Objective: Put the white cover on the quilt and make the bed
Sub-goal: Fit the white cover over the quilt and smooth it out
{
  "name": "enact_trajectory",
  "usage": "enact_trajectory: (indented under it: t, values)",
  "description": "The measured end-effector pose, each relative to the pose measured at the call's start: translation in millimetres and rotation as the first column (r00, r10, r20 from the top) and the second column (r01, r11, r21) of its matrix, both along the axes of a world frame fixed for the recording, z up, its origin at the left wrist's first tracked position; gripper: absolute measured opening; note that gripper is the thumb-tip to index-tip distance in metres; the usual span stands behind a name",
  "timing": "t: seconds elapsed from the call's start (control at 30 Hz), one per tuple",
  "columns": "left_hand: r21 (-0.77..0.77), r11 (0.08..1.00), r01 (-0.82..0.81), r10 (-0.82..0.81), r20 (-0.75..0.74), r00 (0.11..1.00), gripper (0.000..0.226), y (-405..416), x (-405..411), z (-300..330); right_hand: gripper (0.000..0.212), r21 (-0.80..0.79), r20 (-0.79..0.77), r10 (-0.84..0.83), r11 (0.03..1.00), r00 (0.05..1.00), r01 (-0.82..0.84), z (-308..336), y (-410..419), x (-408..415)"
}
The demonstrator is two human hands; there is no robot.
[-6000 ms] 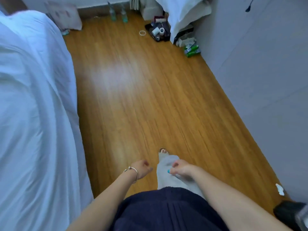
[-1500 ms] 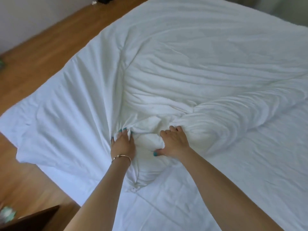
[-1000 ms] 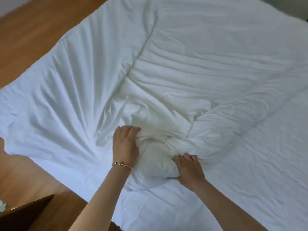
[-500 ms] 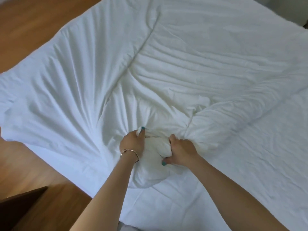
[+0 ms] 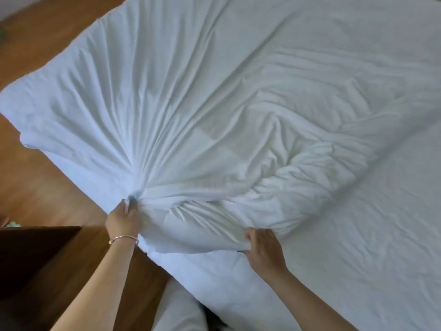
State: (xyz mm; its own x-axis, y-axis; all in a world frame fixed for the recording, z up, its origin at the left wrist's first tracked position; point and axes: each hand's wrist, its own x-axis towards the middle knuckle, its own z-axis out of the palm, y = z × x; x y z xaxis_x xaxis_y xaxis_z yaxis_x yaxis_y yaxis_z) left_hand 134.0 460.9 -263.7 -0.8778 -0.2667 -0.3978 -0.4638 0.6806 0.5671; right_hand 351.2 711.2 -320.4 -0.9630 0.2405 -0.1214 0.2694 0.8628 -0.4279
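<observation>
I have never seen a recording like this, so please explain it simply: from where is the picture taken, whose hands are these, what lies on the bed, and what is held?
There is no machine here. A camera worn on a person's head looks down at their own two bare hands. A white cover, bulky in places with the quilt apparently inside, lies spread and wrinkled across the bed. The left hand, with a bracelet on its wrist, grips a bunched part of the cover at the bed's edge. The right hand grips a fold nearby. Wooden floor and dark furniture show on the left.
</observation>
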Motion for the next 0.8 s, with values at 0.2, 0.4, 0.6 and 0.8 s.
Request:
enact_trajectory:
  t: [0.2, 0.4, 0.6, 0.8]
  values:
    - [-0.136, 0.985, 0.102, -0.147, -0.38, 0.913, 0.042, 53, 46, 32, 0.061, 0.081, 0.065, 0.154, 0.984, 0.986, -0.159, 7, 12, 33]
    - [-0.273, 0.39, 0.88, -0.909, 0.04, 0.415, 0.057, 165, 58, 17, 0.048, 0.205, -0.042, 0.255, 0.949, 0.966, -0.241, 32, 30, 0]
    - [-0.057, 0.428, 0.902, -0.843, 0.334, 0.421, 0.043, 139, -5, -10, 0.107, 0.272, 0.115, 0.22, 0.931, 0.969, -0.244, 40, 36, -53]
    - [-0.25, 0.428, 0.868, -0.812, 0.316, 0.491, 0.041, 98, -76, -14, 0.119, 0.231, 0.408, 0.28, 0.889, 0.869, -0.395, 46, 37, -108]
